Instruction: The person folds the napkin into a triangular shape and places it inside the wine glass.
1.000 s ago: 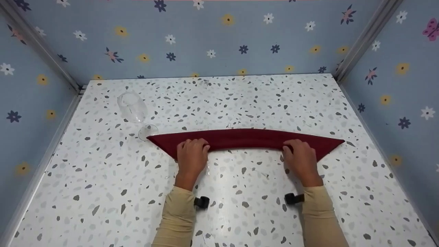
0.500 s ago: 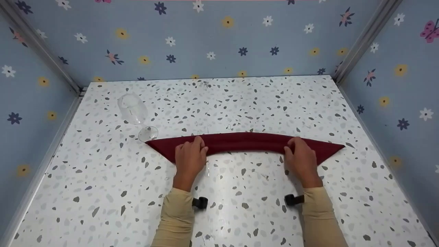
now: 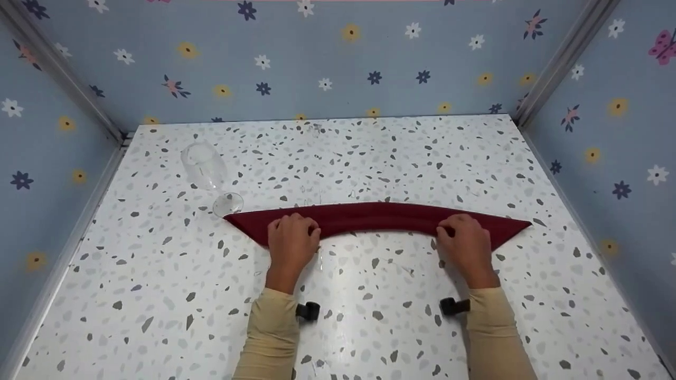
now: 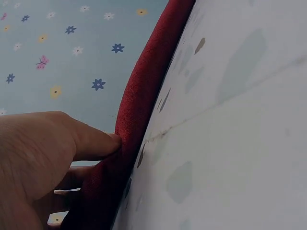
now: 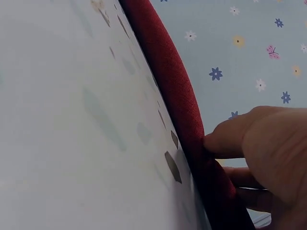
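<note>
A dark red cloth napkin [image 3: 377, 216], folded into a long band with pointed ends, lies across the table and bows slightly away from me. Near its left end my left hand [image 3: 293, 243] pinches the near edge; in the left wrist view the thumb [image 4: 103, 142] presses the front of the rolled fold, with fingers behind it. My right hand [image 3: 465, 243] grips the same edge toward the right end, its thumb [image 5: 223, 139] against the fold in the right wrist view. Some fingertips are hidden by the cloth.
A clear stemmed glass [image 3: 206, 166] lies on its side at the back left, its round foot close to the napkin's left tip. Flower-patterned blue panels [image 3: 338, 63] enclose the speckled white table [image 3: 369, 327] at the back and both sides.
The napkin has shifted slightly toward me, and its ends have drawn nearer, so it bows more. Half a second ago the left index finger was raised; now it is down.
</note>
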`<move>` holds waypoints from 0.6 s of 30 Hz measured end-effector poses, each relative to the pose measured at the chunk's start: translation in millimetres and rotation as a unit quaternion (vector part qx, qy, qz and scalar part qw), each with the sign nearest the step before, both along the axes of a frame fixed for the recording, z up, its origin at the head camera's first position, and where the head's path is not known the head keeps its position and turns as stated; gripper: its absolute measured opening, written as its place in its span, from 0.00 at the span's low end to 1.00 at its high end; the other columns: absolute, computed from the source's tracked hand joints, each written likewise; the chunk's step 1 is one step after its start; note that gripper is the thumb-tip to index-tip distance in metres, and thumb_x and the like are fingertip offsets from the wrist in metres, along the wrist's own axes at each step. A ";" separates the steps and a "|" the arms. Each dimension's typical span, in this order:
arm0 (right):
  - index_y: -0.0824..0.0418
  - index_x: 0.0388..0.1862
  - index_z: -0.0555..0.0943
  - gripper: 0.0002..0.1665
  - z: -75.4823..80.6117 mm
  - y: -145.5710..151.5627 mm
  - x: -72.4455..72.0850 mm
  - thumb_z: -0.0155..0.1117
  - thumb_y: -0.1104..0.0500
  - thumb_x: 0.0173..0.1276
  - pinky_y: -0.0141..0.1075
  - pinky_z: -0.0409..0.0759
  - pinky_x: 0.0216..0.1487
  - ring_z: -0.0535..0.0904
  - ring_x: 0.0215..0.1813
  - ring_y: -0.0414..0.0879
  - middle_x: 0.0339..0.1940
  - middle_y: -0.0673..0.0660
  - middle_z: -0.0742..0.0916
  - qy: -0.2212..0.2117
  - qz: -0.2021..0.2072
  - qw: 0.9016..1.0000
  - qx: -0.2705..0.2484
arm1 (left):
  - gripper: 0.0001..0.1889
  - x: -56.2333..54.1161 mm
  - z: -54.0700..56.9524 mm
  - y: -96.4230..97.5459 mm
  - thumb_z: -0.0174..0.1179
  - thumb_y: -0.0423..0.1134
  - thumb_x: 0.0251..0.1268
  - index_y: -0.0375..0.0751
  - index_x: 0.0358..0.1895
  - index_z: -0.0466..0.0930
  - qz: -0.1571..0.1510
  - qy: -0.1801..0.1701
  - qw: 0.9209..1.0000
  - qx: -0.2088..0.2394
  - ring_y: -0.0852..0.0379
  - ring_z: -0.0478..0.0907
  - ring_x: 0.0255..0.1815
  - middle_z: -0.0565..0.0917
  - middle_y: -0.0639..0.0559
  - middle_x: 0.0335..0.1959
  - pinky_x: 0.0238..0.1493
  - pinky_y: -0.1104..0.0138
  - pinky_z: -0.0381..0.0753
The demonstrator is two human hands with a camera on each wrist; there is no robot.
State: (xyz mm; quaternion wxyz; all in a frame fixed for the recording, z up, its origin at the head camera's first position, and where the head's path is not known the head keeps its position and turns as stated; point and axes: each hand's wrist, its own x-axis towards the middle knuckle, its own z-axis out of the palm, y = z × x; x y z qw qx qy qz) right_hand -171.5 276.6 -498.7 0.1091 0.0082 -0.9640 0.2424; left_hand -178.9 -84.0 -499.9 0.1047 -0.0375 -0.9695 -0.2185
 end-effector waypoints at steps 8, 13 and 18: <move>0.63 0.55 0.85 0.20 0.9 3.5 0.0 0.68 0.57 0.65 0.63 0.63 0.66 0.74 0.65 0.61 0.61 0.63 0.82 -0.019 0.040 0.999 0.015 | 0.12 2.8 0.6 -1.4 0.65 0.43 0.60 0.43 0.44 0.90 -0.015 -0.012 1.000 0.024 0.47 0.73 0.52 0.80 0.47 0.46 0.69 0.47 0.59; 0.62 0.56 0.85 0.19 -0.1 4.5 0.7 0.65 0.59 0.67 0.63 0.61 0.69 0.71 0.69 0.62 0.66 0.62 0.80 -0.025 0.040 0.999 0.009 | 0.11 1.7 -1.9 -3.3 0.64 0.35 0.59 0.42 0.44 0.89 -0.028 -0.004 0.999 0.022 0.44 0.71 0.54 0.79 0.45 0.47 0.74 0.47 0.52; 0.63 0.57 0.84 0.17 -1.6 5.5 1.0 0.61 0.59 0.72 0.63 0.57 0.71 0.70 0.70 0.61 0.66 0.62 0.80 -0.019 0.037 0.999 0.004 | 0.10 -1.0 -2.8 -4.7 0.62 0.35 0.64 0.44 0.45 0.90 -0.027 0.004 1.000 0.012 0.43 0.73 0.54 0.81 0.47 0.45 0.75 0.43 0.49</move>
